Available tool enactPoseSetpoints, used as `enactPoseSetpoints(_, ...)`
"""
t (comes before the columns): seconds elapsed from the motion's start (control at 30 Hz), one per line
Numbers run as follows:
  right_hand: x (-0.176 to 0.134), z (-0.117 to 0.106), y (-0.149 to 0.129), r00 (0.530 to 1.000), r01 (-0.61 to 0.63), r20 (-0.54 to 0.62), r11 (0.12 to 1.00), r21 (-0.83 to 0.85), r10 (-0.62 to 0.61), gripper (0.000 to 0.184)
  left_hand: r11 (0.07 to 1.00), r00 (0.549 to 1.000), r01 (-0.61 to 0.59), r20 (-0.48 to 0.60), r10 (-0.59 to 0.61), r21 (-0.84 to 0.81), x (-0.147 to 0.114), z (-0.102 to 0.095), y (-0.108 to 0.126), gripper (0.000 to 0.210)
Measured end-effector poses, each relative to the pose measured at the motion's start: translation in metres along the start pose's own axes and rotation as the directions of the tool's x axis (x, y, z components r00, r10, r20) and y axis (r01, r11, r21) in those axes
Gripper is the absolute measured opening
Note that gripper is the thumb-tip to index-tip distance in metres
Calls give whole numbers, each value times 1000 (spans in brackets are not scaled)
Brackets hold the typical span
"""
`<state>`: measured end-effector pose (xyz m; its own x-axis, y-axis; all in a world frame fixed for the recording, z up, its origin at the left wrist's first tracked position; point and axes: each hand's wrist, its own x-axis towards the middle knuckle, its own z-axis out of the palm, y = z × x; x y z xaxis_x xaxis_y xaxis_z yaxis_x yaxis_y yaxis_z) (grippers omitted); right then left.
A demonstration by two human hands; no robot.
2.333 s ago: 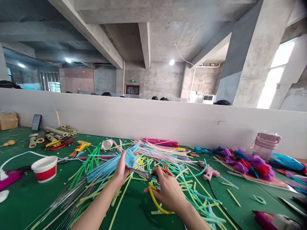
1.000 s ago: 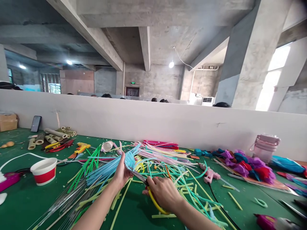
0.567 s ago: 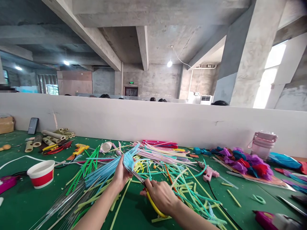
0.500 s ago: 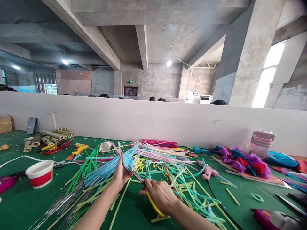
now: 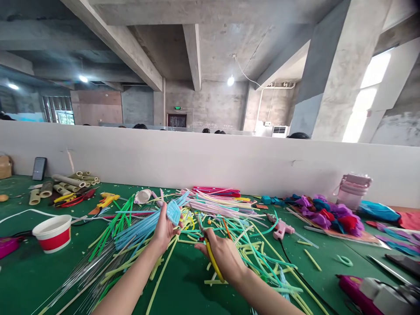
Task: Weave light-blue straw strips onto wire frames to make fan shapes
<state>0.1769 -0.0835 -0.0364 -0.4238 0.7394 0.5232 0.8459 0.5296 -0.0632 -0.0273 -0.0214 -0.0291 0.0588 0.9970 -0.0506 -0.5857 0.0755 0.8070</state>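
Observation:
My left hand (image 5: 165, 227) is closed around a light blue piece made of fuzzy pipe cleaners (image 5: 173, 213). The piece has a rounded, ribbed body, and loose stem ends stick up at its top right. In my right hand (image 5: 225, 257) are yellow-handled pliers (image 5: 215, 262), with their narrow metal jaws pointing up and away from me. The jaws are apart from the blue piece, a short way to its right. Beneath and left of my left hand lies a bundle of blue pipe cleaners (image 5: 138, 232).
Green (image 5: 126, 214) and pink pipe cleaners (image 5: 216, 205) are strewn over the green table. At left stand a paper cup (image 5: 52, 234) and a yellow glue gun (image 5: 106, 200). A pink glue gun (image 5: 282, 229) and purple petals (image 5: 323, 214) lie at right. A white partition (image 5: 197, 159) borders the back.
The pliers have moved away from the blue piece, and their jaws have swung to point more upward. My left hand still holds the piece, now turned slightly.

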Motion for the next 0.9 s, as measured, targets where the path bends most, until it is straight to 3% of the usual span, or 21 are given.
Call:
enactPoseSetpoints(0.17,0,-11,20,991,-100,-60,964,245,118,48,981,982,-149,-99,162,128,6,-1,-6,34)
enactPoseSetpoints(0.27,1,-17,32,986,-46,-144,976,212,78,61,971,971,-197,-111,213,139,4,-1,-3,33)
enactPoseSetpoints(0.4,5,-30,46,966,-63,-243,993,104,87,50,979,982,-179,-52,184,95,-6,3,12,22)
enactPoseSetpoints(0.5,5,-40,54,921,-159,-343,983,94,182,33,983,987,-151,69,145,105,-15,6,24,27)
enactPoseSetpoints(0.6,1,-43,61,896,-193,-405,981,14,182,30,983,980,-104,183,76,151,-23,8,29,34)
enactPoseSetpoints(0.77,-8,-34,64,939,-163,-291,983,89,182,32,957,932,41,335,-140,286,-29,7,23,20)
enactPoseSetpoints(0.9,-11,-30,60,961,-142,-225,985,99,161,37,937,949,14,291,-123,350,-28,10,14,28)
